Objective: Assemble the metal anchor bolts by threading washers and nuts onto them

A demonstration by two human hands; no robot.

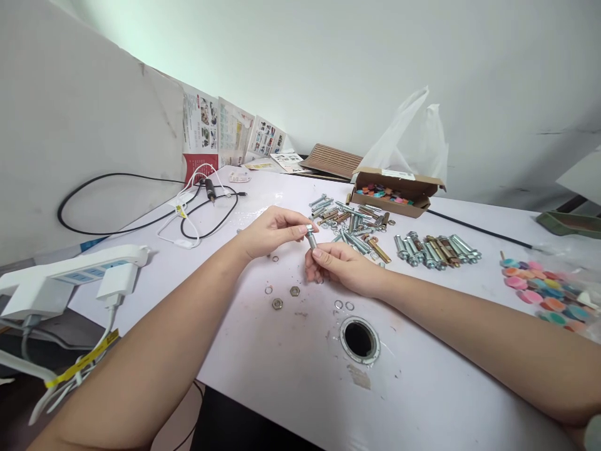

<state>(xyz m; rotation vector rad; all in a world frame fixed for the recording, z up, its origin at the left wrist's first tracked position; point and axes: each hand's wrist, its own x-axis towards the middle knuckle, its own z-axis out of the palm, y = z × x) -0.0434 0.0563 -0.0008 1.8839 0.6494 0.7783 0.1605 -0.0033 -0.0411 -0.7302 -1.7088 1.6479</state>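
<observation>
Both hands meet over the middle of a white table (282, 363). My right hand (335, 266) is closed round the lower part of a silver bolt (311, 238) and holds it upright. My left hand (275, 228) pinches the top end of that same bolt between thumb and fingers. Two hex nuts (285, 297) and a few washers (344, 305) lie loose on the table just in front of the hands.
A heap of bolts (350, 222) and a row of anchor bolts (436, 248) lie behind the hands. A cardboard box (397, 191) with coloured discs, more discs (547, 291) at right, a cable hole (359, 339), cables (197, 207) and a power strip (70, 272) at left.
</observation>
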